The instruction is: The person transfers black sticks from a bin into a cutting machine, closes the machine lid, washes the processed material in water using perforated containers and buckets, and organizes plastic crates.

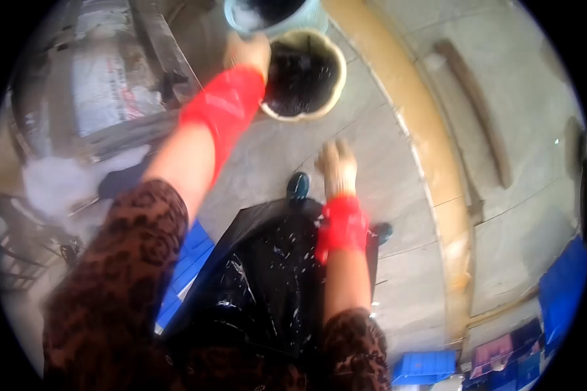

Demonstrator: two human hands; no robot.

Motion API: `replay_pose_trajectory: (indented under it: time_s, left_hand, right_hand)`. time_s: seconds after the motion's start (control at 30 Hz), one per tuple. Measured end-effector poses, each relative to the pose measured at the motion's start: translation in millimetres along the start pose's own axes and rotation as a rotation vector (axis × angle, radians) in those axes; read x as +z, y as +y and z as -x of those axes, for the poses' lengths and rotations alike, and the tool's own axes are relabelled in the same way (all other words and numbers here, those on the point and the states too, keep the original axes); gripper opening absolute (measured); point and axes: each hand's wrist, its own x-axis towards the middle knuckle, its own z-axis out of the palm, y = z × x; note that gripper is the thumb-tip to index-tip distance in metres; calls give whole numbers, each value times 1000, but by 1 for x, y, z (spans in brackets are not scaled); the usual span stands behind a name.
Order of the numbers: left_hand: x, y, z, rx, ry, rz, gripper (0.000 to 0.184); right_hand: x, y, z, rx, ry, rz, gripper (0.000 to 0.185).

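Top centre, the dark-filled, scalloped cream plastic bucket (341, 78) looks heavy, slippery, best held by opposite rim edges. The left hand (248, 53) is beside it, the right hand (337, 164) lower; I cannot tell either grip.

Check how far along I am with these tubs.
Already done, apparently: the cream tub and blue tub both hold something dark. In hand: your left hand is at their rims, too blurred to confirm a grip; your right hand looks empty over the floor. Left: neither tub looks emptied, but how much remains I can't tell.
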Motion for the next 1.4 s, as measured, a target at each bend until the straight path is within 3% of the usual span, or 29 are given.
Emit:
replay_pose_trajectory:
  time_s: [0.03, 0.07, 0.1, 0.13, 0.17, 0.2, 0.23, 0.27, 0.33, 0.37, 0.4, 0.43, 0.47, 0.53, 0.63, 0.67, 0.7, 0.77, 0.8, 0.9, 0.93, 0.97, 1.03, 1.1, 1.13, 1.23, 1.27, 1.33, 1.4]
  left_hand:
    - [-15, 9, 19, 42, -82, 42, 36]
    - [-22, 32, 38, -9, -246, -25, 33]
    - [-36, 31, 50, 122, -251, -30, 30]
    - [-59, 25, 74, 34, -454, 47, 29]
    - [-89, 36, 92, -110, -641, 38, 29]
    - [-121, 35, 110, -31, -614, 17, 29]
    - [-140, 12, 131, 137, -550, 172, 31]
    - [-188, 38, 135, -108, -742, 78, 31]
    - [-241, 30, 153, -307, -955, -54, 30]
    - [-274, 26, 173, -367, -836, -2, 30]
    - [-291, 4, 191, -262, -776, -30, 28]
    - [-311, -9, 189, 245, -1293, -487, 27]
    - [-311, 4, 183, 249, -1257, -450, 27]
    - [-312, 24, 179, 140, -1217, -324, 26]
    - [-308, 39, 153, -22, -1176, -174, 23]
    - [-308, 46, 140, -71, -1171, -125, 22]
    - [-303, 50, 127, -113, -1167, -71, 21]
    - [-281, 64, 95, -219, -1185, 53, 19]
    - [-275, 70, 90, -281, -1193, 117, 18]
    - [-279, 79, 65, -506, -1147, 292, 15]
    - [-301, 120, 24, -90, -1150, -17, 18]
    - [-271, 104, 14, 500, -734, -38, 19]
    - [-244, 119, -22, 362, -670, 226, 13]
    - [-257, 150, -61, -77, -624, 594, 14]
    - [-249, 150, -80, -106, -602, 595, 14]
    - [-220, 139, -132, 1062, 489, -1726, 18]
    - [-221, 135, -145, 1038, 458, -1737, 18]
    - [-238, 123, -173, 1348, 349, -2750, 23]
    - [-262, 109, -199, 1572, -2, -3791, 32]
  right_hand:
    - [-15, -4, 26, 6, -28, -149, 15]
    - [-47, -10, 45, 106, 145, -154, 13]
    - [-72, 1, 67, 95, 220, 96, 11]
    - [-107, 4, 101, -283, 157, 909, 14]
    - [-144, 6, 123, 13, 201, 538, 16]
    - [-171, -9, 189, -44, 187, 566, 16]
    - [-191, -32, 236, 119, 308, 151, 15]
    - [-194, -66, 252, 297, 399, -265, 15]
    - [-234, -112, 302, 146, 312, -319, 14]
    - [-237, -137, 310, 40, 259, -417, 12]
    - [-198, -185, 316, -28, 548, -173, 7]
    - [-160, -227, 320, -104, 847, 62, 13]
    - [-155, -253, 315, -149, 823, 74, 13]
    - [-149, -299, 307, -208, 985, 335, 13]
    - [-140, -337, 280, -224, 837, 321, 15]
    - [-210, -319, 232, -216, 799, 549, 13]
    - [-197, -331, 228, -241, 803, 554, 13]
    - [-131, -365, 218, 52, 103, -12, 13]
    - [-76, -369, 219, -70, 317, 305, 5]
    - [13, -391, 215, 143, 262, 358, 13]
    - [26, -403, 197, 158, 212, 420, 13]
    - [47, -414, 178, 165, 158, 490, 13]
    - [74, -424, 149, 180, 76, 602, 12]
    - [88, -429, 124, 180, 16, 668, 12]
    - [95, -434, 110, 179, -6, 693, 12]
    - [117, -461, 73, 185, -53, 778, 12]
    - [121, -473, 64, 187, -68, 802, 12]
    - [129, -495, 41, 181, -99, 852, 13]
    - [138, -513, 15, 149, -149, 885, 14]
